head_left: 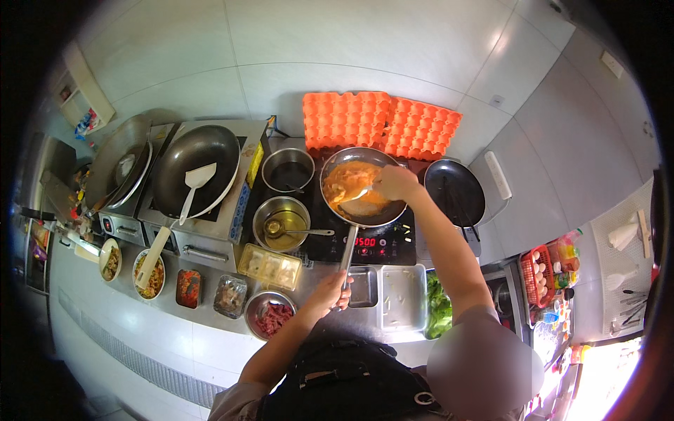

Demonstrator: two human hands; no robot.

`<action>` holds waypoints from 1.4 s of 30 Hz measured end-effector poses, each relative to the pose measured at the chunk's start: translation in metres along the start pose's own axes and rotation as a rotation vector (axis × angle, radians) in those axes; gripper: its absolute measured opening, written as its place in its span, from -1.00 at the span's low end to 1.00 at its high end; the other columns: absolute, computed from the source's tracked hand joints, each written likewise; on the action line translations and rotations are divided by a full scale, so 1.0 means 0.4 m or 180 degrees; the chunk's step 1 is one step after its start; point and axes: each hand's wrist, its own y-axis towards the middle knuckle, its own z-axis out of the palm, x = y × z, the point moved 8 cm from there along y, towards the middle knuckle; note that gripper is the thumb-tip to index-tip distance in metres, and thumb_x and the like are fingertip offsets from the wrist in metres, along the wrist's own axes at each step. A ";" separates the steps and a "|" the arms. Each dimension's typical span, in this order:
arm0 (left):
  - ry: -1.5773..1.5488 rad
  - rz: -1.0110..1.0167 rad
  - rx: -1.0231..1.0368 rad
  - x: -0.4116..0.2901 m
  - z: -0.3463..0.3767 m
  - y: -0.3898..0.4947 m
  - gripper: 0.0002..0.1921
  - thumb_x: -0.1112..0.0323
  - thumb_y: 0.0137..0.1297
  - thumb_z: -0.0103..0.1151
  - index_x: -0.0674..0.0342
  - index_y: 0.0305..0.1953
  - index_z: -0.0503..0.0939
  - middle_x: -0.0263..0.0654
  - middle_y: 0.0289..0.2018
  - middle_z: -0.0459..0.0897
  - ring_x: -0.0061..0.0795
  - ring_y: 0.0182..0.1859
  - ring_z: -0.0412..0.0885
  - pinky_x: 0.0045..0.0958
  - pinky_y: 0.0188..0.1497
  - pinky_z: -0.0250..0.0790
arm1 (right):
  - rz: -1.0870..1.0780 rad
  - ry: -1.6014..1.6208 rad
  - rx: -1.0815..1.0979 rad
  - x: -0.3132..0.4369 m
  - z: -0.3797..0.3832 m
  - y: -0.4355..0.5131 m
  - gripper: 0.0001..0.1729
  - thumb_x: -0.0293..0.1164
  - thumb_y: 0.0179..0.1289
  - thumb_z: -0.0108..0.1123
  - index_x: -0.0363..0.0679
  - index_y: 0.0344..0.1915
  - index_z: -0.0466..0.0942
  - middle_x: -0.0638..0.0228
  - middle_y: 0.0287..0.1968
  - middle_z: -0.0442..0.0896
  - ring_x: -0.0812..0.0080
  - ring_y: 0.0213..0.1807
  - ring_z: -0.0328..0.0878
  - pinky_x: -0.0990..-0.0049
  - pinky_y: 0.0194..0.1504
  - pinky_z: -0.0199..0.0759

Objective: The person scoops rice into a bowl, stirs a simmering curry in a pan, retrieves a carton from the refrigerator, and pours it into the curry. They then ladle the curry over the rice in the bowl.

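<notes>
My left hand [327, 294] is closed around the long metal handle [348, 250] of a frying pan [358, 222]. The pan stands on a black induction cooktop [392, 252] with a lit red display. Orange, saucy food [345, 176] covers much of its inside. Over the pan's right side, my right hand [397, 184] grips a utensil, probably a spoon [360, 193], whose pale end rests in the sauce. My fingers hide the rest of that utensil. Scraps of pale green food lie on the cooktop below the pan's right edge.
Left of the pan stand a pot of dark liquid [288, 169] and a pot of yellowish liquid [287, 239] with a ladle. A wok [210, 147] holds a spatula. Orange egg trays [345, 121] lean behind. Raw meat [271, 318] and leafy greens [438, 305] sit in front; another pan [455, 187] is right.
</notes>
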 end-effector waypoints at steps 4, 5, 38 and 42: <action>0.0043 0.0092 -0.0068 0.005 -0.014 0.000 -0.60 -0.07 0.50 -0.18 0.19 -0.10 0.37 -0.44 -0.67 0.25 -0.61 -0.71 0.16 -0.46 -0.62 0.16 | 0.0152 0.0275 0.0082 -0.020 -0.021 0.049 -0.61 -0.11 0.17 0.10 -0.14 -0.20 0.66 0.08 -0.17 0.67 0.09 -0.06 0.62 0.18 -0.04 0.48; 0.0039 0.0089 -0.0029 0.007 -0.017 -0.002 -0.59 -0.09 0.49 -0.18 0.18 -0.09 0.37 -0.44 -0.67 0.25 -0.61 -0.71 0.16 -0.46 -0.62 0.16 | 0.0241 0.0315 0.0193 -0.021 -0.006 0.053 -0.56 -0.11 0.17 0.09 -0.20 -0.13 0.65 0.05 -0.07 0.67 0.09 0.03 0.61 0.19 0.04 0.48; 0.0899 -0.0274 -0.0055 -0.112 -0.112 -0.082 -0.61 -0.04 0.52 -0.23 0.19 -0.09 0.42 -0.46 -0.68 0.25 -0.64 -0.70 0.21 -0.50 -0.60 0.19 | -0.0997 0.0246 0.0575 -0.012 -0.149 0.101 -0.67 -0.30 0.00 0.34 0.09 -0.15 0.71 0.34 -0.31 0.72 0.33 -0.24 0.65 0.35 -0.20 0.46; 0.0797 -0.0337 -0.0170 -0.103 -0.129 -0.076 -0.61 -0.01 0.52 -0.22 0.20 -0.08 0.43 -0.42 -0.67 0.31 -0.61 -0.69 0.28 -0.49 -0.60 0.21 | -0.0855 -0.0232 0.0610 -0.034 -0.200 0.032 -0.65 -0.26 -0.01 0.32 0.15 -0.13 0.70 0.37 -0.28 0.72 0.30 -0.18 0.65 0.32 -0.16 0.48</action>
